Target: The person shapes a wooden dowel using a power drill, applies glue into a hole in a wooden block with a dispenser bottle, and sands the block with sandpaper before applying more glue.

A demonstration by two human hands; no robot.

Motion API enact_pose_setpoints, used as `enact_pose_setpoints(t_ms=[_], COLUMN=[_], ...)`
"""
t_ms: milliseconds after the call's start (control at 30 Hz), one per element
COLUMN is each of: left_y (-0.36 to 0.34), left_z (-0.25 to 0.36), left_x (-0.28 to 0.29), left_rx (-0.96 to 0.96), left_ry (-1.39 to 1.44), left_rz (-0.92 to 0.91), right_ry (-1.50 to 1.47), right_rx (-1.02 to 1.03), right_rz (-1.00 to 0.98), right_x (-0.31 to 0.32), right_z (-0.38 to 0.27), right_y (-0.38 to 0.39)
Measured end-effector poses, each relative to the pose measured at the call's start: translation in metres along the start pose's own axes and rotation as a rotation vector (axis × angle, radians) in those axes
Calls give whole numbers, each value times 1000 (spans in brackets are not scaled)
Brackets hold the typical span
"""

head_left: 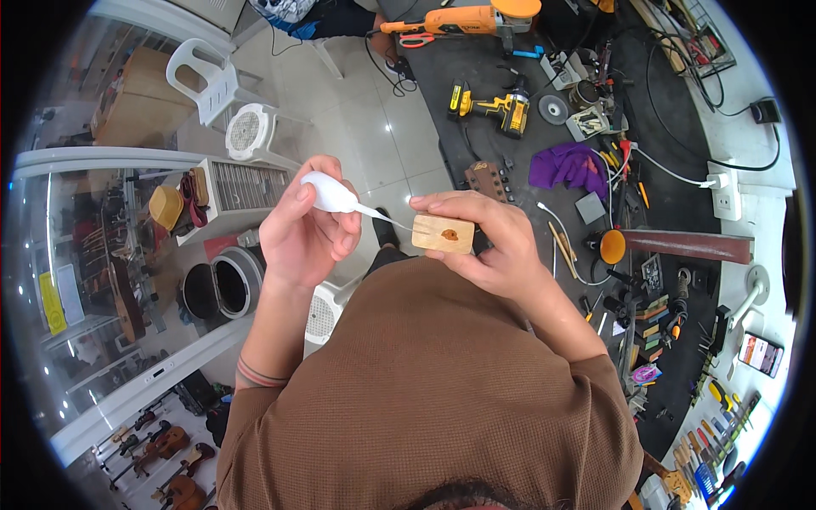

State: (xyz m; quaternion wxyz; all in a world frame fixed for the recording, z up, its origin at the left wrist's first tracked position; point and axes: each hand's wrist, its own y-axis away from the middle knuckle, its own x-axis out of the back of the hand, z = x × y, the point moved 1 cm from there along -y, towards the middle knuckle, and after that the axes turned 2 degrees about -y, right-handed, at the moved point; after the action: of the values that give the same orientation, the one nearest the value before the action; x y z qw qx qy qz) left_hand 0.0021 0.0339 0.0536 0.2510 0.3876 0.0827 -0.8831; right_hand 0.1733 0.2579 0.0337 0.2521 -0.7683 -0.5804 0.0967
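Note:
My left hand (pixel 302 229) is closed round a small white squeeze bottle (pixel 327 192) with a long thin nozzle pointing down to the right. The nozzle's fine tip is at the left part of a small, pale wooden block (pixel 435 244); whether it touches cannot be made out. My right hand (pixel 493 246) grips that block by its long edges, fingers over the top and thumb underneath. The block has a reddish-brown irregular spot on its face and thin lines toward its left end.
The dark workbench (pixel 476 76) at right holds a yellow drill (pixel 510 115), an orange power tool (pixel 463 21), purple cloth (pixel 568 168), a brown guitar headstock (pixel 483 178) and many small tools. Plastic chairs (pixel 208 85) and stools (pixel 251 132) stand left. Another person's leg (pixel 365 25) shows at top.

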Motion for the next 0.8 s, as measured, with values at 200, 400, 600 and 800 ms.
enact_pose_setpoints(t_ms=[200, 400, 600, 800], left_y=[-3, -15, -42, -95], left_z=[-13, -19, -24, -28], left_x=[16, 26, 42, 36], left_rx=[24, 30, 77, 165], left_ry=[273, 302, 154, -94], left_rz=[-113, -217, -253, -200], right_ry=[27, 59, 105, 138], right_rx=[-21, -36, -54, -105], right_rz=[38, 111, 208, 336], right_x=[-1, 0, 4, 14], right_z=[-7, -12, -16, -14], right_y=[3, 14, 24, 28])
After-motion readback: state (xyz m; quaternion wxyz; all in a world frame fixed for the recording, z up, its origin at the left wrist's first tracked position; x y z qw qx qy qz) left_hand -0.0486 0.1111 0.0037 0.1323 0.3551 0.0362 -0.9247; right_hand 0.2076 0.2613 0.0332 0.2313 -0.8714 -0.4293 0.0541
